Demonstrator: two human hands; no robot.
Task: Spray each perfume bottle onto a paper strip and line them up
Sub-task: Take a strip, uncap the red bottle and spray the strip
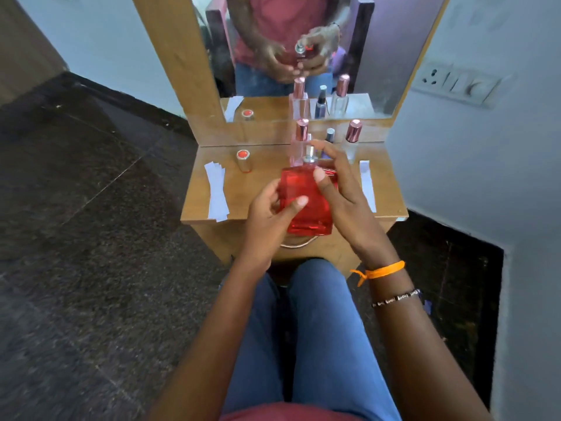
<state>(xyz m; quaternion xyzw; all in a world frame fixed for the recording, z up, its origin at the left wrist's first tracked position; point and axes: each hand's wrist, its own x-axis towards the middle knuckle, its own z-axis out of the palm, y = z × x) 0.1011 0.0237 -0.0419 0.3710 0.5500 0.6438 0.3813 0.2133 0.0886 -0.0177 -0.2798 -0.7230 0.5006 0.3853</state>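
while the square red glass perfume bottle (pixel 306 205) is held above the front edge of the small wooden desk (pixel 267 192), it is gripped from both sides: the left hand (pixel 270 214) is wrapped round its lower left side with the thumb laid across the front, and the right hand (pixel 340 189) is closed on its upper right side, thumb pressed near the shoulder and fingers spread behind the neck. the bottle's silver spray nozzle (pixel 310 154) is left uncovered. a red-topped metallic cap (pixel 243 161) is stood near the back left of the desk, and a loose stack of white paper strips (pixel 216 191) is laid along the left edge. a single white paper strip (pixel 367 185) is laid along the right edge. at the back edge, against the wood-framed mirror (pixel 303 56), three more bottles are lined up: a clear pink bottle with a rose-gold cap (pixel 300 138), a small dark bottle with a pale cap (pixel 330 135), and a clear bottle with a rose-gold cap (pixel 353 133); their lower parts are partly hidden by the hands, so contact between them cannot be judged. an orange thread band (pixel 384 271) and a beaded bracelet (pixel 396 298) are worn on the right wrist.
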